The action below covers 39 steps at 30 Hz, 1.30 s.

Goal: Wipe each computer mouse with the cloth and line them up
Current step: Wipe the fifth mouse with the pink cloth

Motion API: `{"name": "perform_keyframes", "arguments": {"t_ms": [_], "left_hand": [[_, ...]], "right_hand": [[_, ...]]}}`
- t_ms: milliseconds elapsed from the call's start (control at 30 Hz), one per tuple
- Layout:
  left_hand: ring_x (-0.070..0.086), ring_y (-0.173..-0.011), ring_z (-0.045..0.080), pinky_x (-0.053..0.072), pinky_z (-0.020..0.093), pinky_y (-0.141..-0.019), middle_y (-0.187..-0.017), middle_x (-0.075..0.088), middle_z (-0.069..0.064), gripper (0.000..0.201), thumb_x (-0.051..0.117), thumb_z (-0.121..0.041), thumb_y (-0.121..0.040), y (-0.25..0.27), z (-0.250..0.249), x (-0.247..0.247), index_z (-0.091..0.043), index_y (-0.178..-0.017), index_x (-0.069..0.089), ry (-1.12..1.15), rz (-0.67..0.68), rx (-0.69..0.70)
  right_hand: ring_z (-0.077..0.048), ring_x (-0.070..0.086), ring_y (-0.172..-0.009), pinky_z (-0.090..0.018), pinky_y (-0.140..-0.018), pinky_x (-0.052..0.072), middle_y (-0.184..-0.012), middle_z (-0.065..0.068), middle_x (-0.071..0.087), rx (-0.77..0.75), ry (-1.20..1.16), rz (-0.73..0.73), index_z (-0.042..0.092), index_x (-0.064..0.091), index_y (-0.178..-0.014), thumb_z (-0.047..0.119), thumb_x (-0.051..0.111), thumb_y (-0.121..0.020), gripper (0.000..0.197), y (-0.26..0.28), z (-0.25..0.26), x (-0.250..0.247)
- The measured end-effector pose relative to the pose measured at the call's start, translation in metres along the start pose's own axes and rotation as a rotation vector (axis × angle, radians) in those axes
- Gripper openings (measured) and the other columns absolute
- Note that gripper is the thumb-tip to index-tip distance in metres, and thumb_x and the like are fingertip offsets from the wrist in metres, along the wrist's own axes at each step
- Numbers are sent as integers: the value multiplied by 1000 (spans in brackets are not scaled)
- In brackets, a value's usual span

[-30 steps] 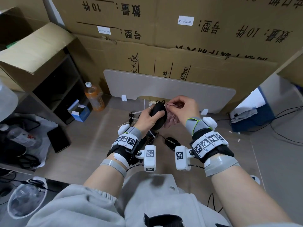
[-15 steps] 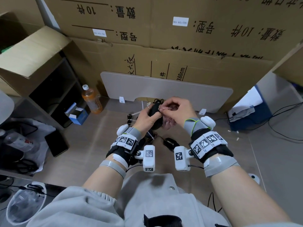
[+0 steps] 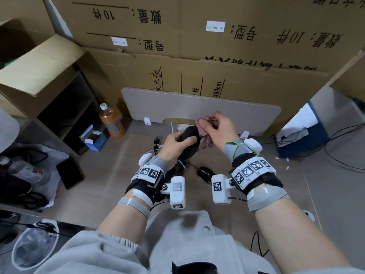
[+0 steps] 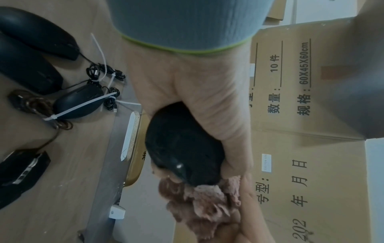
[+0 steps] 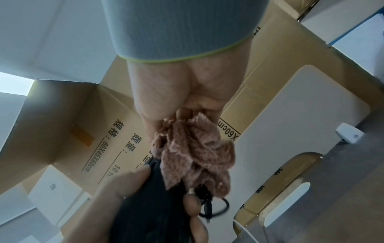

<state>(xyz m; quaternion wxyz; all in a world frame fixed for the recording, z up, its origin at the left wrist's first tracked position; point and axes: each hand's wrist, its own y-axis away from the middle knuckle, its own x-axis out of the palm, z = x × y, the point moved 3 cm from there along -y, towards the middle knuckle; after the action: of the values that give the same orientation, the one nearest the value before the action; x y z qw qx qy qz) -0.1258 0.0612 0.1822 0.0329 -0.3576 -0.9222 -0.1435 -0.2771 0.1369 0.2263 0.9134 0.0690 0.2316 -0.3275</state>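
The left hand [image 3: 173, 143] holds a black mouse [image 3: 189, 143] up off the table [image 3: 110, 175], its fingers [image 5: 193, 205] curled round one side and the thumb across the top. The right hand [image 3: 219, 129] has its fingers closed on a bunched pink cloth [image 3: 203, 133], pinching it at the fingertips; the cloth presses against the far end of the mouse and hangs down beside it. In the left wrist view the mouse [image 4: 182, 148] sits deep in the palm with the cloth [image 4: 205, 202] just past its tip.

Below the hands, more black mice [image 4: 79, 102] lie on the wooden table with bundled cords [image 4: 104, 72] and white cable ties. A grey board [image 3: 197, 107] stands at the table's back edge, with big cardboard boxes [image 3: 197, 46] stacked behind it. An orange drink bottle [image 3: 110, 121] and a small blue box [image 3: 94, 139] stand at the left, and a dark phone [image 3: 69, 173] lies nearer.
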Motion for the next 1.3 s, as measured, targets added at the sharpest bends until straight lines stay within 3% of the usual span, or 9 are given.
{"name": "perform_keyframes", "arguments": {"t_ms": [233,400,533,633,700,800,1000,1167,1300], "left_hand": [[68,-66,26,54,30,-56,-80,72,11,12,66,-15,-98,5,-4,15,-4,-103,64,30,77,-53],[71,-80,30,59,38,-65,-97,71,20,37,68,-18,-98,11,3,34,6,-124,58,171,173,-105],[70,-79,32,60,40,-69,-91,73,16,23,70,-22,-97,7,10,44,-2,-107,65,82,125,-101],[70,-82,32,56,47,-80,-91,74,14,56,76,-55,-82,-3,15,48,-3,-102,68,-77,77,-83],[73,-97,31,55,47,-94,-102,77,12,69,68,-72,-76,-9,18,45,-9,-105,73,-102,38,-97],[69,-111,22,50,44,-107,-115,74,8,77,52,-79,-86,-10,21,50,-11,-118,73,-131,30,-125],[70,-101,29,51,48,-103,-102,75,13,65,41,-73,-97,-4,29,68,-19,-95,76,-182,-8,-114],[65,-101,18,49,30,-88,-114,70,8,67,31,-63,-104,6,32,74,-12,-124,70,-336,-64,-159],[72,-107,27,51,45,-107,-113,76,14,72,51,-77,-87,15,54,71,-13,-108,77,-115,-118,-290]], "right_hand": [[-12,69,-101,-28,-94,53,-110,2,72,27,-263,206,28,64,-116,17,75,-88,32,7,-1,-6],[-23,73,-89,-38,-90,57,-95,-9,77,116,-299,221,32,63,-115,24,90,-69,54,3,-14,-21],[-21,72,-77,-34,-71,58,-92,-9,75,201,-286,74,29,58,-113,26,92,-68,56,4,-25,-27],[-18,63,-54,-26,-46,49,-90,-8,74,279,-266,-105,26,61,-112,27,88,-72,49,2,-41,-37],[-18,58,-51,-28,-50,48,-89,-9,75,282,-341,-214,25,65,-101,35,88,-64,44,-1,-46,-48],[-15,58,-53,-23,-47,45,-87,-5,75,125,-362,-110,19,65,-105,25,81,-82,29,-3,-34,-53],[-20,69,-89,-43,-84,57,-88,10,72,4,22,321,46,66,-90,60,61,-77,19,7,-37,-29],[-7,70,-95,-38,-91,56,-94,14,75,-14,-45,293,39,74,-96,53,79,-70,30,6,-53,-45],[-9,69,-90,-32,-89,55,-94,10,74,-7,-85,177,32,71,-96,31,85,-75,25,20,-67,-39]]}}
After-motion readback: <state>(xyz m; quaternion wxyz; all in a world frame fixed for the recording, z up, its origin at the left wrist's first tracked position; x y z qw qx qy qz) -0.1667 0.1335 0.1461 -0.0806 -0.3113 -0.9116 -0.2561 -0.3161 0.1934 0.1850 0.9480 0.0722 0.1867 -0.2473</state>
